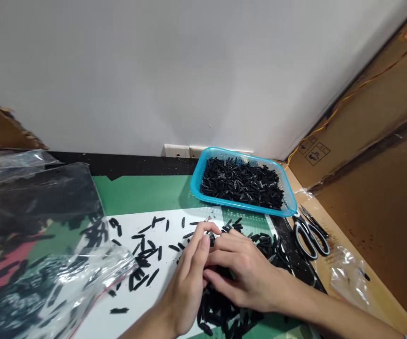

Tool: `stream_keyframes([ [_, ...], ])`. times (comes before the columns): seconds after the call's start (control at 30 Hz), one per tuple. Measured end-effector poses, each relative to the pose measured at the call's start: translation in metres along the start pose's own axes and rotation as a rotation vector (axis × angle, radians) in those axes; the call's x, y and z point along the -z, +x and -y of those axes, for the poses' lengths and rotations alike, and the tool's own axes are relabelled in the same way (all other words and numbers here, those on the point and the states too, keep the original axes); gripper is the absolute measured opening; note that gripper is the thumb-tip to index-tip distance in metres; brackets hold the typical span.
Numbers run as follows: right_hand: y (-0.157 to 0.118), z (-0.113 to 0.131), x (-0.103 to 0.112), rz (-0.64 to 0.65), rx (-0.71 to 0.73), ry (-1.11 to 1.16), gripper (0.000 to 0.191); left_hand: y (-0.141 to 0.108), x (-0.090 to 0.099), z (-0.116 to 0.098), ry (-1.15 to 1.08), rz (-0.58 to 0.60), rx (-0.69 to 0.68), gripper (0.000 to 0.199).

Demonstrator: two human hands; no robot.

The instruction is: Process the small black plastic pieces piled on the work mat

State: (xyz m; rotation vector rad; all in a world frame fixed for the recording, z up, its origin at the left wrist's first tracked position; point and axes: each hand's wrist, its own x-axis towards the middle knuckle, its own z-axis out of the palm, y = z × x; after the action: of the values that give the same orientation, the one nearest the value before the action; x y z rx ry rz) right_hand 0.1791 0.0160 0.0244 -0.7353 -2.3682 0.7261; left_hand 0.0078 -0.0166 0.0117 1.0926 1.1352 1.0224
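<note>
A: How are the hands set?

B: The fingertips of the left hand [189, 275] and the right hand [248, 266] are brought close together in front of the blue basket [197, 180]. The fingers are curled, with only narrow gaps left. Whether anything is pinched cannot be told, since the meeting point is partly hidden by the fingers themselves.

A: And the black pieces?

B: A heap of black pieces [210, 313] is partly covered by the hands, directly in front of the basket. More are scattered to its front left, on a white sheet [127, 224]. The basket itself is filled with dark slivers [242, 183].

A: What is laid farther out?

B: A green mat [143, 193] is seen left of the basket, under the sheet. The far front left is taken up by a large clear plastic bag [101, 278], through which dark pieces are seen. Scissors [304, 222] are placed just beside the basket's front right corner, and a small clear bag [348, 273] is left farther to the front right. Behind the basket, a white socket strip [177, 150] is set against the wall [118, 70].
</note>
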Motion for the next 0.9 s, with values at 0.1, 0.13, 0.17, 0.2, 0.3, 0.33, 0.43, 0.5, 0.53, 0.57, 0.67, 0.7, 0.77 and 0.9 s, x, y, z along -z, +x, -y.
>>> stream_keyframes([
  [0.1,0.002,0.005,0.001,0.003,-0.183,0.2,0.011,-0.001,-0.002,-0.006,0.02,0.014,0.09,0.048],
  [0.13,0.002,0.006,0.001,0.003,-0.231,0.261,0.011,-0.001,-0.002,-0.008,0.02,0.031,0.109,0.047],
  [0.17,0.002,0.006,0.0,0.003,-0.266,0.311,0.013,-0.002,-0.003,-0.01,0.02,0.05,0.115,0.046],
  [0.2,0.001,0.006,-0.001,0.005,-0.291,0.344,0.014,-0.002,-0.004,-0.012,0.022,0.07,0.111,0.045],
  [0.3,0.0,0.007,-0.004,0.021,-0.32,0.397,0.017,-0.003,-0.005,-0.015,0.035,0.125,0.063,0.044],
  [0.33,0.0,0.007,-0.004,0.025,-0.317,0.398,0.018,-0.003,-0.005,-0.015,0.037,0.141,0.054,0.044],
  [0.43,-0.001,0.009,-0.003,0.048,-0.289,0.348,0.017,-0.002,-0.005,-0.016,0.033,0.162,0.038,0.045],
  [0.5,-0.002,0.01,-0.001,0.07,-0.263,0.293,0.015,-0.002,-0.005,-0.016,0.037,0.156,0.03,0.045],
  [0.53,-0.002,0.01,-0.001,0.082,-0.246,0.267,0.012,-0.002,-0.005,-0.016,0.042,0.152,0.027,0.046],
  [0.57,-0.002,0.01,-0.001,0.087,-0.227,0.245,0.01,-0.003,-0.005,-0.016,0.046,0.153,0.024,0.046],
  [0.67,-0.005,0.01,-0.005,0.061,-0.169,0.202,0.009,-0.003,-0.003,-0.014,0.013,0.189,0.014,0.047],
  [0.7,-0.006,0.011,-0.007,0.039,-0.151,0.195,0.011,-0.003,-0.002,-0.013,-0.011,0.206,0.01,0.046],
  [0.77,-0.008,0.012,-0.011,-0.008,-0.124,0.17,0.016,-0.002,0.0,-0.011,-0.057,0.232,0.006,0.046],
  [0.9,-0.009,0.013,-0.013,-0.029,-0.101,0.085,0.021,0.0,0.001,-0.005,-0.14,0.253,0.011,0.046],
])
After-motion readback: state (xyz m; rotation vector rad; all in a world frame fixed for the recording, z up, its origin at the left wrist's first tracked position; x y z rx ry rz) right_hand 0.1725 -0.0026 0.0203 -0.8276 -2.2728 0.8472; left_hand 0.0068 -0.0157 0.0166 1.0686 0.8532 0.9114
